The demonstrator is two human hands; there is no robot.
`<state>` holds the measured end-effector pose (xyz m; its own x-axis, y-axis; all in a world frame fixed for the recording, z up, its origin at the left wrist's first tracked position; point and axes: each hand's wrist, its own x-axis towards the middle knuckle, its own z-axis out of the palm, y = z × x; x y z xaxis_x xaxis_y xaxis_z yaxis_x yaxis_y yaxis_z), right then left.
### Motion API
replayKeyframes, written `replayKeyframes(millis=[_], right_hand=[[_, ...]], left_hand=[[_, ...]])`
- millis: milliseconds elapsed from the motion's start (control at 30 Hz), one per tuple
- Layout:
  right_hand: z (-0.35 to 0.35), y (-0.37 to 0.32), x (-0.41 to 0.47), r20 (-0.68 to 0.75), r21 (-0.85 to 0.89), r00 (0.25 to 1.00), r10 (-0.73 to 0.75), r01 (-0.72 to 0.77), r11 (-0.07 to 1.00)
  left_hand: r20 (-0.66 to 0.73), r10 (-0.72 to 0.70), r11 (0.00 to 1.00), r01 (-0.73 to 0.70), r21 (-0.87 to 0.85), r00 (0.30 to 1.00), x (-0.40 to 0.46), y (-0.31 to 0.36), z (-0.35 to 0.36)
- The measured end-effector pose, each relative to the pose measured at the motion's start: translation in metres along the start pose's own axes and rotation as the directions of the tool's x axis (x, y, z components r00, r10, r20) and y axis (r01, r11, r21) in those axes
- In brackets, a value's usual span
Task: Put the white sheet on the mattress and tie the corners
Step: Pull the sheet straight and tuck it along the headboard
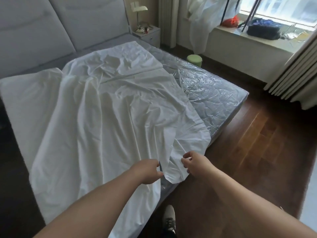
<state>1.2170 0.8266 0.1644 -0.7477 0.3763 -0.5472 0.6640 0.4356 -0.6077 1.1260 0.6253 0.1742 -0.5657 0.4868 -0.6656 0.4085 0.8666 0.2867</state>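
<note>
- Holding a hanging flap of the white sheet (106, 107) at the near right corner of the mattress (211, 93), the person has both hands on the cloth: the left hand (147, 170) pinches one edge of the flap with curled fingers, and the right hand (193, 163) pinches the other edge, fingers bent around the fabric.
- The sheet lies rumpled and skewed over most of the mattress, covering its left side and near end; the far right corner and right edge are bare, showing the shiny plastic wrap.
- Judging by its folds and creases, the cloth is thin, light and limp. It should lift with almost no effort, but it will not hold a shape and will sag wherever it is not held.
- The plastic under it looks slick, so the sheet will probably slide easily when pulled, and could equally slip back off a corner before it is tied.
- The best hold is likely at the hem near a corner, gathered in a pinch as it is now, rather than in the middle of the cloth.
- A pillow (25, 93) lies at the left edge of the bed, and a shoe (169, 219) stands on the wooden floor (257, 152) beside the near corner.
</note>
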Motion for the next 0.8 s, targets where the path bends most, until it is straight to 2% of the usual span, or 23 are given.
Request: replayKeyframes(millis=[167,367,567,800], right_hand=[[-0.022,0.001,0.069,0.113,-0.155,0.992,0.064,-0.046,0.987],[-0.057,-0.005,0.142,0.168,-0.181,0.978,0.121,-0.09,0.979],[-0.046,0.011,0.224,0.336,-0.306,0.937,0.098,0.01,0.952],[-0.052,0.04,0.301,0.59,-0.411,0.798,0.119,0.171,0.895]], left_hand=[[0.059,-0.074,0.99,0.081,-0.116,0.995,0.066,0.003,-0.021],[0.113,-0.12,0.973,0.14,-0.182,0.986,0.109,0.006,-0.04],[0.181,-0.232,0.915,0.278,-0.293,0.956,0.157,0.008,-0.02],[0.276,-0.343,0.804,0.433,-0.407,0.898,0.224,0.053,0.028]])
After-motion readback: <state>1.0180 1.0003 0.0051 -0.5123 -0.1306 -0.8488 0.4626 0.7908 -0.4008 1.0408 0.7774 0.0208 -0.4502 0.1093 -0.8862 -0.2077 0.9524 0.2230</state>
